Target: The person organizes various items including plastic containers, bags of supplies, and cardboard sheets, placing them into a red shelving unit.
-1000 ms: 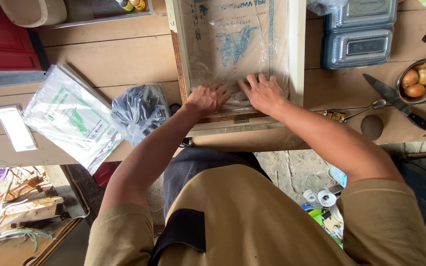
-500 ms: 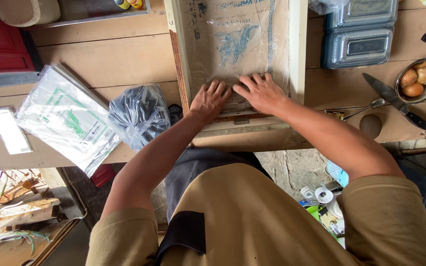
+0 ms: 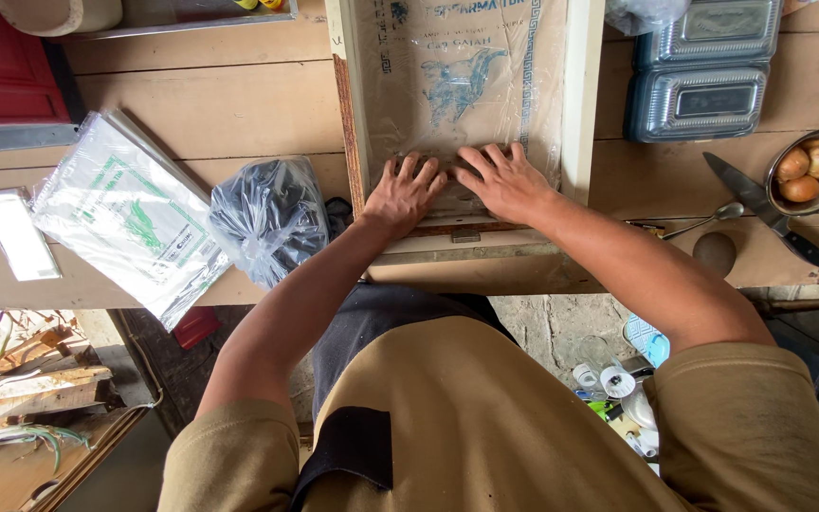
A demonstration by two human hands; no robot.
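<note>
Meanwhile, both hands lay flat and open, gripping nothing: the left hand (image 3: 404,193) and the right hand (image 3: 502,180) pressed side by side, fingers spread, on a clear plastic sheet (image 3: 457,85) stretched inside a shallow wooden frame (image 3: 580,104) on the wooden table (image 3: 229,104); a knotted dark plastic bag (image 3: 267,218) sat just left of the frame, a stack of clear bags (image 3: 125,218) beyond it. To the right lay a knife (image 3: 765,210), a spoon (image 3: 708,218) and a metal bowl (image 3: 812,171) of onions.

Clear printed plastic sheet (image 3: 466,85) in tray, green-printed bag stack (image 3: 130,223) left, dark knotted bag (image 3: 267,218)

Daylit plank table (image 3: 239,104) above stone floor (image 3: 552,322)
</note>
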